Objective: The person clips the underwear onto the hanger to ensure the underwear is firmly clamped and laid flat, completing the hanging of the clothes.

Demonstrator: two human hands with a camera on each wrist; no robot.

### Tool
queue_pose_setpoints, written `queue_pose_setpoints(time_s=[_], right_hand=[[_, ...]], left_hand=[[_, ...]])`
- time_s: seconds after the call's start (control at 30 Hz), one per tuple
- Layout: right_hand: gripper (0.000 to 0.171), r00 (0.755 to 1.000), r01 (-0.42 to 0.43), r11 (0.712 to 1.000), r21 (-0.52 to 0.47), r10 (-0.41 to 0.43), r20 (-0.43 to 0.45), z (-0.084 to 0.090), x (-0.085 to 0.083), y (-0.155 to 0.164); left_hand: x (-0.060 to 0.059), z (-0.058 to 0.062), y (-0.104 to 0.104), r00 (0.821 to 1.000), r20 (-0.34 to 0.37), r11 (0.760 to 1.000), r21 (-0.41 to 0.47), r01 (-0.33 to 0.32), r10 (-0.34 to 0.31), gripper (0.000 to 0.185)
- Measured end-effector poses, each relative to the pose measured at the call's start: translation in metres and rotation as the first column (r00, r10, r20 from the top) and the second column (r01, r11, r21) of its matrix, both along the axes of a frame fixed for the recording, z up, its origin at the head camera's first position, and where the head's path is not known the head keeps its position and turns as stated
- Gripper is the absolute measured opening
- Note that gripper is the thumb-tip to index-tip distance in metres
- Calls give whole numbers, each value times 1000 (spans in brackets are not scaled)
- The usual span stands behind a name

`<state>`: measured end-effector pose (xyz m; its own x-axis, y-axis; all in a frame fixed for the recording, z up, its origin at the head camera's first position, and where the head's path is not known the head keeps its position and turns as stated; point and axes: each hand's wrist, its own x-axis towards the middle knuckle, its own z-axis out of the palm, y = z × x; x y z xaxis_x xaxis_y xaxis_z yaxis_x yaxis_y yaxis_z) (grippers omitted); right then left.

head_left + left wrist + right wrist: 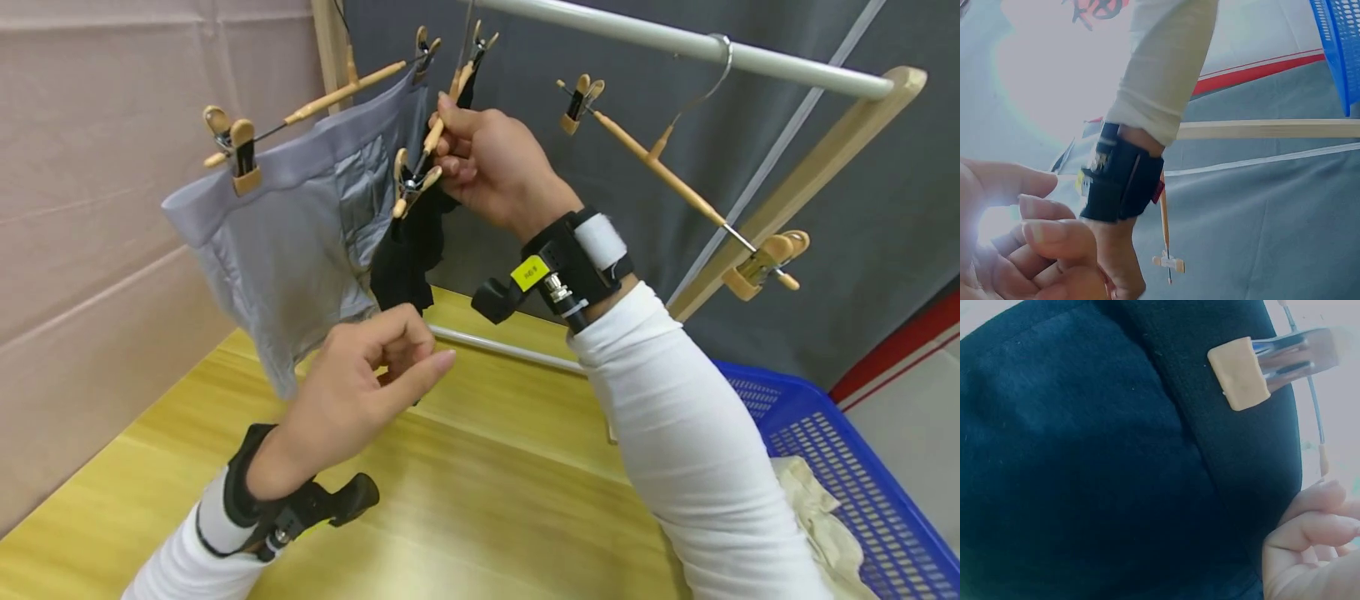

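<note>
My right hand point(498, 162) pinches the wooden bar of a clip hanger point(433, 137) below the rail. From its clips hangs a black garment point(408, 258); in the right wrist view a tan-tipped clip point(1239, 374) bites the garment's waistband. To its left, grey underpants point(285, 233) are clipped by the waistband to another hanger point(322, 102). Lower down, my left hand point(360, 387) hovers in front of the underpants, fingers loosely curled and thumb out, with nothing in it. The left wrist view shows that hand point(1041, 244) close up.
A third clip hanger point(660, 167) without a garment hangs from the white rail point(637, 25) at right, near the wooden post point(795, 200). A blue basket point(847, 442) with pale cloth point(813, 508) stands at lower right. Below lies a wooden tabletop point(480, 517).
</note>
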<state>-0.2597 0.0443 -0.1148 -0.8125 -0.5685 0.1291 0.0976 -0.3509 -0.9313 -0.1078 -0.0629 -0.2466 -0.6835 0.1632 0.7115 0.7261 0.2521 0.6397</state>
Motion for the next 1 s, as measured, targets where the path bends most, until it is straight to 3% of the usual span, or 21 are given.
queue_pose_setpoints(time_s=[0.1,0.33,0.47,0.63,0.73,0.87,1.0], right_hand=[[26,1000,9,1000,19,-9,4,0,-1,-1],[19,997,62,995,83,-65,35,0,-7,-2],[18,997,79,986,144,-80,1,0,-12,-1],[24,994,40,972,231,-16,-106,0,-15,-3],[31,975,29,953,303,40,-219,-2,-16,-4],[42,921,57,917,394,104,-376,-7,-14,-2],[48,892,36,914,404,153,-426,-17,-11,7]], left_hand=[[0,0,4,999,-32,998,-51,-26,25,23],[-6,-3,7,998,-14,994,-95,-59,58,24],[-9,-6,8,999,-16,994,-96,-53,51,24],[-12,-8,6,999,9,995,-96,-41,42,24],[-12,-10,5,998,59,995,-100,-23,29,23],[-12,-12,7,990,144,994,-105,25,-9,20],[-13,-15,11,979,201,991,-124,47,-21,18]])
